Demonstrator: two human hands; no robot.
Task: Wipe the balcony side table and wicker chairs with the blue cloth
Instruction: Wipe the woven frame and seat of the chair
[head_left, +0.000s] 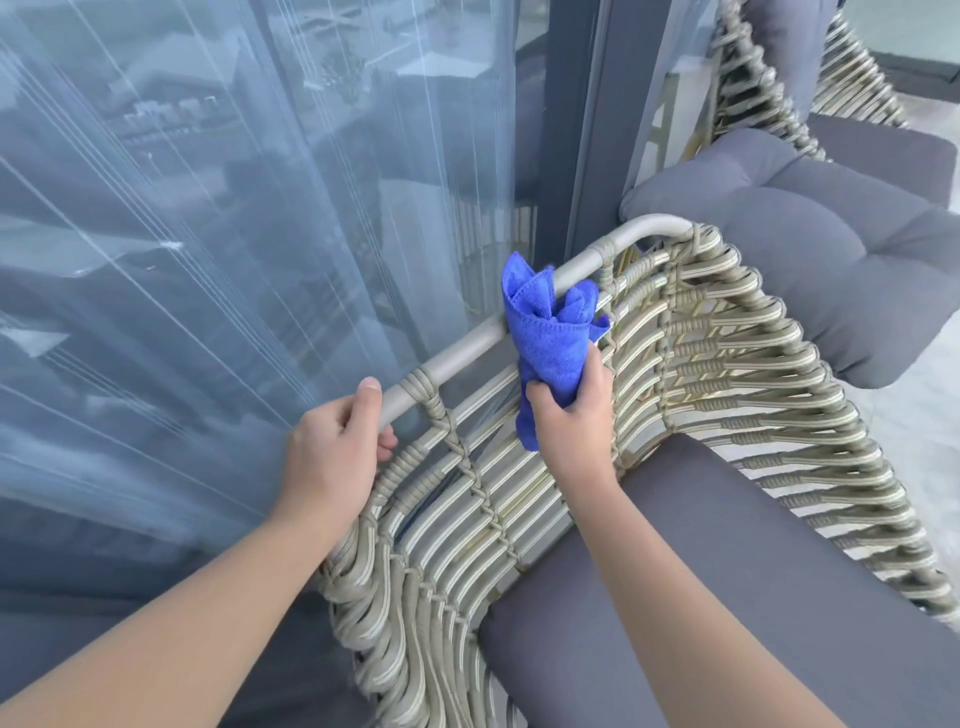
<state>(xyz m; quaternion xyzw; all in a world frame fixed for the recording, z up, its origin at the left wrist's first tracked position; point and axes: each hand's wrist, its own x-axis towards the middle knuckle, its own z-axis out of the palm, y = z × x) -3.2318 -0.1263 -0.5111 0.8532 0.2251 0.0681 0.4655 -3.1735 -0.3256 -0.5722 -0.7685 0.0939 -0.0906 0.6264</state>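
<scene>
No legible text, label or number anywhere (cloth and chair unmarked)

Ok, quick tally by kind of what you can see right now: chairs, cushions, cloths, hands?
Wicker chairs: 2, the near one and a second behind it
Grey cushions: 4, near seat, near back, far seat, far back
Blue cloth: 1
Hands: 2, left hand, right hand
Total: 9

Blue cloth (550, 338) (bunched) against chair rail (467, 348)
</scene>
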